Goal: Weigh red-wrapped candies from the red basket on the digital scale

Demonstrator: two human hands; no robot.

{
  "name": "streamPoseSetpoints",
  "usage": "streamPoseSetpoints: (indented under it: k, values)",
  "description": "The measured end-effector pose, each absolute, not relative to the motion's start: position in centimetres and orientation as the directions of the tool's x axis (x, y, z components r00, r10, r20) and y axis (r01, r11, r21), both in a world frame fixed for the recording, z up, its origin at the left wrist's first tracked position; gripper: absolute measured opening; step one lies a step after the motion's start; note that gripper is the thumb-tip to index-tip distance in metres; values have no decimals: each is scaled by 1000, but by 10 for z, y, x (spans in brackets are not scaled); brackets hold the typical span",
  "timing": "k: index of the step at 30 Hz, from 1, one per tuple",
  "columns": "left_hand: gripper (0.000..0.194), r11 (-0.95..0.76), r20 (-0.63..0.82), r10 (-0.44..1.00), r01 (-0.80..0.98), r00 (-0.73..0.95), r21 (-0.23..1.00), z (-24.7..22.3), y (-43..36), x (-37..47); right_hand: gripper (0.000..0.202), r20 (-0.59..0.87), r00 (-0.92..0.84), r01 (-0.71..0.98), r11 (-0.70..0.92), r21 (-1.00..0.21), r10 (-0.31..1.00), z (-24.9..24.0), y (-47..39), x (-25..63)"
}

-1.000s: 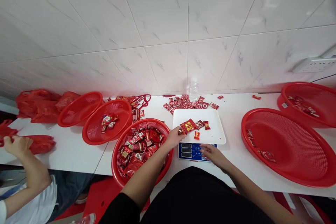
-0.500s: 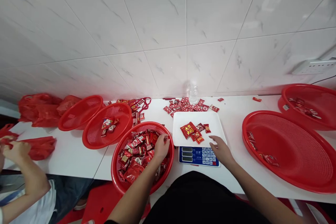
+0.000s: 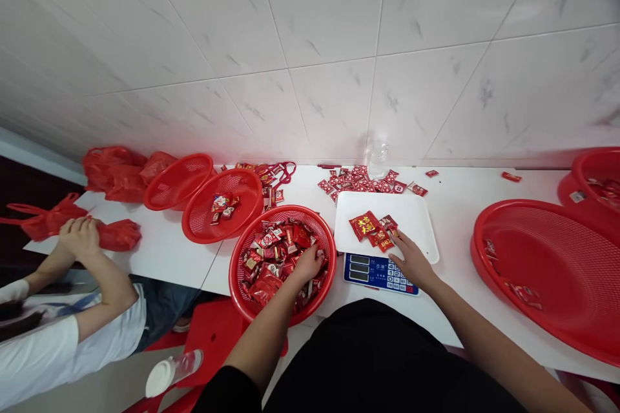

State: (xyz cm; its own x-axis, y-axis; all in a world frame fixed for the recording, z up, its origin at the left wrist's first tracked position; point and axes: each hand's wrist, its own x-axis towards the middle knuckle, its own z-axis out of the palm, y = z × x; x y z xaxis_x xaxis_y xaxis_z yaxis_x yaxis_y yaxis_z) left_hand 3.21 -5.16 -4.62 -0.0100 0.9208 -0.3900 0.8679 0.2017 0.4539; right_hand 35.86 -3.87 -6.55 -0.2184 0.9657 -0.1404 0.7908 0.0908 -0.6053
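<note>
My left hand (image 3: pixel 309 264) is down among the red-wrapped snack packets (image 3: pixel 266 255) in a round red plastic basket (image 3: pixel 235 264). Its fingers are curled, and whatever they hold is hidden. Over the white tray (image 3: pixel 421 213) of a blue electronic scale (image 3: pixel 372 272) is my right hand (image 3: pixel 411 258), thumb and fingers apart. Its fingertips touch the edge of a small cluster of packets, the largest of which is a red packet with yellow characters (image 3: pixel 364 225).
Loose small red packets (image 3: pixel 356 179) and a clear bottle (image 3: pixel 378 158) lie behind the scale. A large red basket (image 3: pixel 557 258) stands to the right; a red basket with few packets (image 3: pixel 227 181) is on the left. A co-worker's hands (image 3: pixel 80 237) grip a red bag (image 3: pixel 119 235).
My right hand has moved inward over the tray to the packets. My left hand has sunk slightly toward the basket's right side. The view has shifted left, showing more of the co-worker.
</note>
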Motion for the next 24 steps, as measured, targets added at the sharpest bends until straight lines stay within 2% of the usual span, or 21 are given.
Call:
streamPoseSetpoints:
  k: [3, 6, 13, 20, 22, 24]
  values:
    - [42, 215, -409, 912, 897, -42, 387, -49, -45, 33, 60, -144, -221, 761, 78, -644, 965, -67, -44, 364]
    - [42, 208, -451, 891, 929, -50, 308, -51, -36, 35, 59, -172, -221, 739, 50, -672, 960, -65, -43, 368]
    - [33, 278, -504, 856, 924, -114, 262, -53, -17, 40, 54, -166, -236, 740, 66, -670, 958, -63, -41, 368]
    - [21, 238, -472, 880, 915, -61, 325, -45, -14, 34, 53, -124, -255, 750, 116, -651, 959, -64, -38, 366]
    - [17, 223, -427, 902, 909, -56, 353, -36, -10, 26, 54, -126, -261, 765, 126, -631, 957, -65, -39, 366]
    - [16, 261, -344, 933, 859, -107, 440, -21, -4, 15, 55, -115, -274, 777, 149, -612, 955, -66, -39, 365]
